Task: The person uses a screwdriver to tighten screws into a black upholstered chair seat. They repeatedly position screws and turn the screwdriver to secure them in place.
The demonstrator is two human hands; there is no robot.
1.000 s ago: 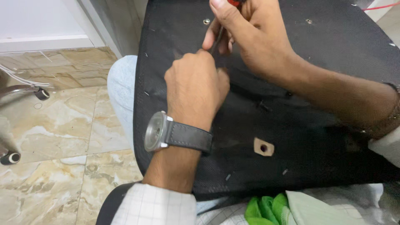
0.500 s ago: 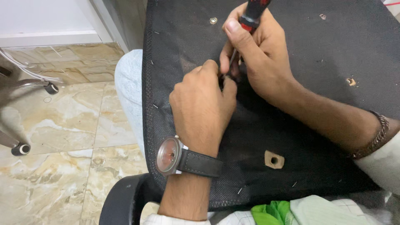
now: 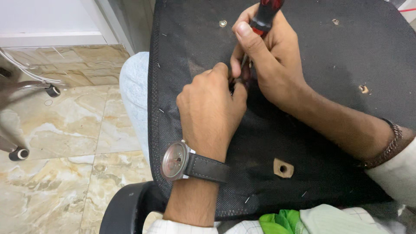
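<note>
I see my right hand (image 3: 271, 65) wrapped around a screwdriver (image 3: 262, 21) with a red and black handle, up at twelve o'clock in the view; its grip is pressed tight on the handle, thumb laid along the front, and the thin metal shaft runs down toward the centre. My left hand (image 3: 210, 110) sits just below it, at about seven o'clock from the right hand, fingers curled and pinched together right at the screwdriver's tip; what they pinch is hidden, so I cannot tell it. A grey wristwatch (image 3: 190, 162) with a dark strap rides the left wrist. Both hands rest on a black fabric-covered panel (image 3: 338, 52) lying across my lap, dotted with small staples. A metal eyelet (image 3: 222, 23) shows at eleven o'clock, a torn wooden hole (image 3: 283, 168) at five o'clock, another (image 3: 363, 89) at three. Marble floor tiles (image 3: 65, 130) fill nine o'clock.
</note>
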